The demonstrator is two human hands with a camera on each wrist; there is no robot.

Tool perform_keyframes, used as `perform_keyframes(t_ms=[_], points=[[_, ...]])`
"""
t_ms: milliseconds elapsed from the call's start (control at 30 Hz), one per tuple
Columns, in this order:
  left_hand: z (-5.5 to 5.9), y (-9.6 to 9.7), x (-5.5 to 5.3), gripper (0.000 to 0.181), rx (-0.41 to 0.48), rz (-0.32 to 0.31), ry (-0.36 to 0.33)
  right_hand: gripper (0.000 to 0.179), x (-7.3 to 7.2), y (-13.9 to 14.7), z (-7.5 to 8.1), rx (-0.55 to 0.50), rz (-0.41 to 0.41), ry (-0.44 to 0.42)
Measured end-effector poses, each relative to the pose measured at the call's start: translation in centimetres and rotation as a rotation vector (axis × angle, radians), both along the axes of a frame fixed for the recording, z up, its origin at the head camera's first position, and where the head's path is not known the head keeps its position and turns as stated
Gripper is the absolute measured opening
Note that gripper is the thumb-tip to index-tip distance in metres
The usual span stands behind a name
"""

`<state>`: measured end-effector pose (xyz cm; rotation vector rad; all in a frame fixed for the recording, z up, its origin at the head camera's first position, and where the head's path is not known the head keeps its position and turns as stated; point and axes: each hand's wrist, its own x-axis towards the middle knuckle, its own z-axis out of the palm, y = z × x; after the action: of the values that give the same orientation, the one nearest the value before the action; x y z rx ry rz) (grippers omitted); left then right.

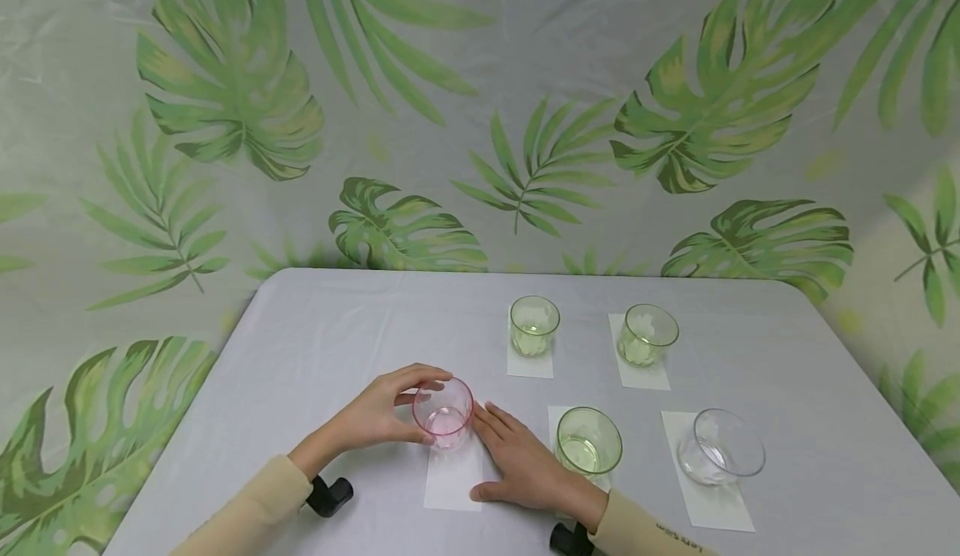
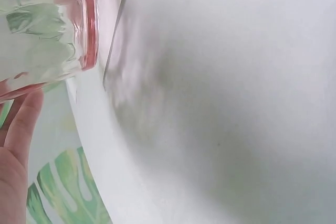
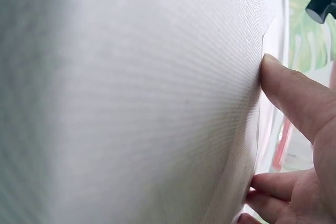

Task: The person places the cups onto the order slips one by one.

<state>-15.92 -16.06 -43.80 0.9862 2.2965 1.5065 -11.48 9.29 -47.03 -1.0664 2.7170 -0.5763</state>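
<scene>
My left hand [image 1: 375, 413] holds a pink-rimmed clear glass [image 1: 444, 433], its thumb and fingers curved round the side. Under the glass and toward me lies a white slip of paper [image 1: 453, 485]. In the left wrist view the pink base of the glass [image 2: 90, 27] is close over the tabletop, with fingers [image 2: 23, 124] along its side. My right hand [image 1: 525, 468] lies palm down with fingers extended, fingertips right by the glass, thumb at the paper's right edge. The right wrist view shows the thumb [image 3: 294, 90] pressing at the paper's edge.
Green-rimmed glasses stand on white slips: one at the back [image 1: 534, 335], one back right [image 1: 647, 339], one just beyond my right wrist [image 1: 588, 448]. At the right a clear glass [image 1: 716, 456] stands tilted-looking on another slip [image 1: 720, 510]. A leaf-patterned cloth [image 1: 420, 122] hangs behind the table.
</scene>
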Motion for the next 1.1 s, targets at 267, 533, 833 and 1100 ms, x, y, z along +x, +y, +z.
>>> perform_keyframes(t_ms=[267, 533, 833, 1100], points=[[-0.3, 0.6, 0.9, 0.073, -0.024, -0.035, 0.003, 0.090, 0.0, -0.1, -0.2, 0.006, 0.005, 0.015], [1.9, 1.3, 2.3, 0.069, -0.012, -0.058, -0.011, 0.092, -0.1, -0.2, -0.1, 0.003, -0.002, 0.002], [1.2, 1.3, 2.2, 0.072, -0.004, -0.080, 0.064, 0.092, 0.0, -0.2, -0.1, -0.011, -0.015, -0.018], [-0.9, 0.7, 1.4, 0.075, -0.037, -0.084, 0.129, 0.081, 0.4, 0.0, -0.1, -0.067, -0.035, -0.043]])
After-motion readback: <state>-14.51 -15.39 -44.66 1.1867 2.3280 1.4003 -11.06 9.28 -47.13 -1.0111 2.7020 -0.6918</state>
